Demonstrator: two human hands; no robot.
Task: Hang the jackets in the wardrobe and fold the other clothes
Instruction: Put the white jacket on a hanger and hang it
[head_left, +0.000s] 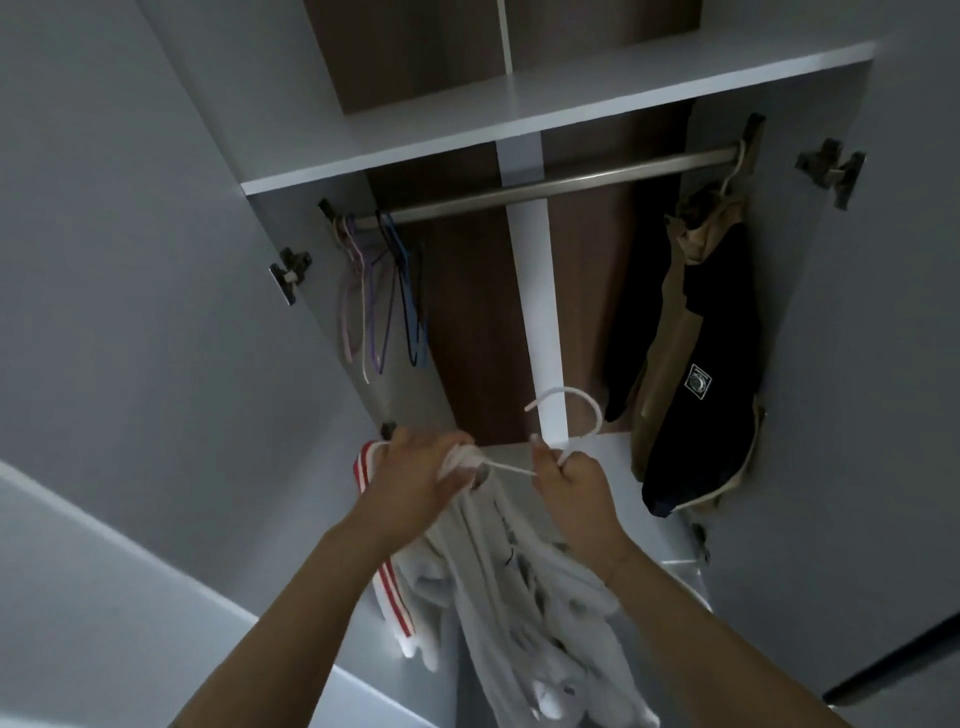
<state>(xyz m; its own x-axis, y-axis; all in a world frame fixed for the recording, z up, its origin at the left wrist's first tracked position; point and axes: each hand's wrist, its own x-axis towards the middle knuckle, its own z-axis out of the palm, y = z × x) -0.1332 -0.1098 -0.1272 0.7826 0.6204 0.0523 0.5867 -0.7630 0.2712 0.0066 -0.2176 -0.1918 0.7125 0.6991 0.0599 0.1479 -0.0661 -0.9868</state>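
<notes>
The left hand (415, 467) is gripping the white jacket (519, 597) at its collar, and the right hand (569, 475) is pinching the white hanger (576, 415) below the rail (571, 179). A dark jacket (706, 364) is hanging at the right; its patch is unreadable.

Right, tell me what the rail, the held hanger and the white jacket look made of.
Rail: likely metal with a brushed, dull silver sheen along its length.
Hanger: white, thin and round, matte; could be plastic or coated wire, the look leaves it open.
Jacket: soft white fabric that hangs in folds, with red stripes on a sleeve.
</notes>
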